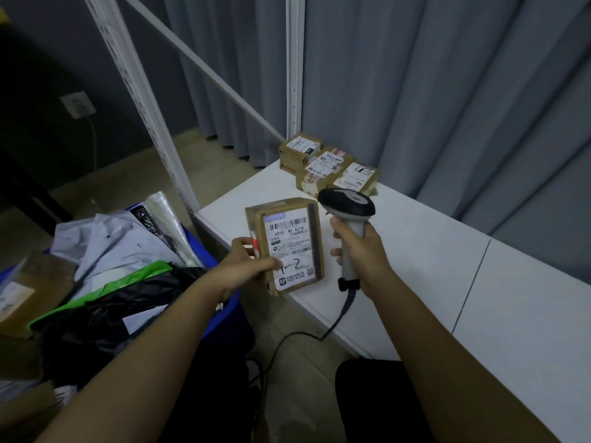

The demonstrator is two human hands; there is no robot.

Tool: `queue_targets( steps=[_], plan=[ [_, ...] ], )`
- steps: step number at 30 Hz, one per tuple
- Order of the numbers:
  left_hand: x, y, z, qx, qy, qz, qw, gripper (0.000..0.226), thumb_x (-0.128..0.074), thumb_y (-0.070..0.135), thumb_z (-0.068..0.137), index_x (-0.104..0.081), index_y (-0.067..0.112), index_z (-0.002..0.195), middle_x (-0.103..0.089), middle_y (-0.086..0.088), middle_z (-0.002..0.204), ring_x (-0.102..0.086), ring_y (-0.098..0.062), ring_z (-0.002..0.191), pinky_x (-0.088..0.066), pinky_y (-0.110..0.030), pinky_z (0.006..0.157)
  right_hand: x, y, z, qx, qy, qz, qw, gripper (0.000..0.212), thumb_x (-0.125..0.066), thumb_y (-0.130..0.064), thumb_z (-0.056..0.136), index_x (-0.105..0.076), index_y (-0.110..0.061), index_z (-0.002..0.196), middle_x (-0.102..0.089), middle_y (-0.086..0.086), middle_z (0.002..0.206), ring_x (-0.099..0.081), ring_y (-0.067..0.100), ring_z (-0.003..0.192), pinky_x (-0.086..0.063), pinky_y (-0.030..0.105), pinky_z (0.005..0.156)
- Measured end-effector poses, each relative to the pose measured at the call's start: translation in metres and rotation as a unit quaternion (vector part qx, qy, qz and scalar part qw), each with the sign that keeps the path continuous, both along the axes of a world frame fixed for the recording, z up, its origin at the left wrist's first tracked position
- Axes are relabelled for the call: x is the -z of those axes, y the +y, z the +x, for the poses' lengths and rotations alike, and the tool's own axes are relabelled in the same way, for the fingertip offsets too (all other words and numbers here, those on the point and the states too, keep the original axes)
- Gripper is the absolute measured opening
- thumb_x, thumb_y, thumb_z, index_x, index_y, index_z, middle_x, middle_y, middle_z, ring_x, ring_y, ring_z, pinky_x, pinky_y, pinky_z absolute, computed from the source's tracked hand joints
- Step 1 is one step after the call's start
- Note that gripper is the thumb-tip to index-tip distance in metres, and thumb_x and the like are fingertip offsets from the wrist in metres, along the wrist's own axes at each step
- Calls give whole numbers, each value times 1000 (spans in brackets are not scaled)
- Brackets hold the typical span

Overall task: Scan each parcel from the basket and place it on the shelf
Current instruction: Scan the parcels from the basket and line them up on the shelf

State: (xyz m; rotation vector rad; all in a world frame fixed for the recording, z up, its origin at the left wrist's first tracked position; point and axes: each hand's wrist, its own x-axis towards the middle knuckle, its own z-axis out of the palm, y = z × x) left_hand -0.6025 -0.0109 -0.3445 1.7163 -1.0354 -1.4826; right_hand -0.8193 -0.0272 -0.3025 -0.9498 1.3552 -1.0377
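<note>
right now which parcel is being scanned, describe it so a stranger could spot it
Start at the white shelf. At its near left corner, the left hand holds a brown cardboard parcel. Unlike the three parcels resting at the back, it has "1-2" handwritten on its label.

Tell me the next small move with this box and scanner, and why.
Probably tip the scanner in the right hand down at the barcode on the box the left hand holds: its head points past the label, towards the parcels already on the shelf.
</note>
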Motion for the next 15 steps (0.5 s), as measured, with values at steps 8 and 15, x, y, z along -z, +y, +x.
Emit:
queue_targets(
  steps=[8, 15],
  plan=[
    [12, -8, 23, -88, 2, -26, 996, 83, -87, 29, 62, -37, 11, 126, -63, -8, 118, -66, -24, 103, -53, -45, 93, -12, 12, -4, -125, 81, 12, 989, 21, -72, -29, 84, -65, -13, 95, -66, 4, 75, -55, 12, 54, -47, 23, 51],
    [17, -9, 25, -85, -3, -26, 996, 79, -81, 22, 72, -33, 12, 134, -62, -8, 120, -66, -23, 102, -55, -43, 89, -13, 13, -6, -86, 105, 21, 991, 24, -75, -29, 81, -60, -12, 72, -56, 3, 59, -49, 9, 45, -45, 22, 47]
  ],
)
